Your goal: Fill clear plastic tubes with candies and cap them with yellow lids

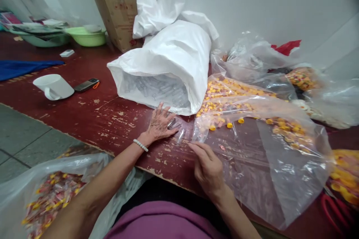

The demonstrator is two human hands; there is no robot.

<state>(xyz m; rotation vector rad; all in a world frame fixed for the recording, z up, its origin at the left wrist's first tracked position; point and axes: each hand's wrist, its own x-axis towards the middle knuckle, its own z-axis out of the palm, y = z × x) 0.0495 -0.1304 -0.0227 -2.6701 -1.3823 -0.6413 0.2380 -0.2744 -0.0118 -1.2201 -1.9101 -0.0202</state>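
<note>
Your left hand (159, 124) lies flat on the worn red tabletop (112, 119), fingers spread, pressing down on a few clear plastic tubes (174, 123) right at the mouth of the big white sack (171, 63). One more clear tube (181, 135) lies loose just beside your fingertips, between your two hands. That sack lies on its side toward the middle of the tabletop, open toward you, with many more tubes piled inside.

Your right hand (209, 168) rests near the front edge, fingers loosely curled and pointing at the loose tube; whether it pinches anything, I cannot tell. It lies on the edge of a wide clear plastic bag (266, 171) spread over the right side of the tabletop, with yellow caps (224, 101) heaped at its far end.

Off to the left, a white mug (53, 86) lies tipped on its side, a phone (86, 84) just beside it. At the far left corner stand green basins (86, 36), a cardboard box (117, 7) next to them. Below the front edge, by your left arm, hangs another bag of coloured pieces (50, 198).
</note>
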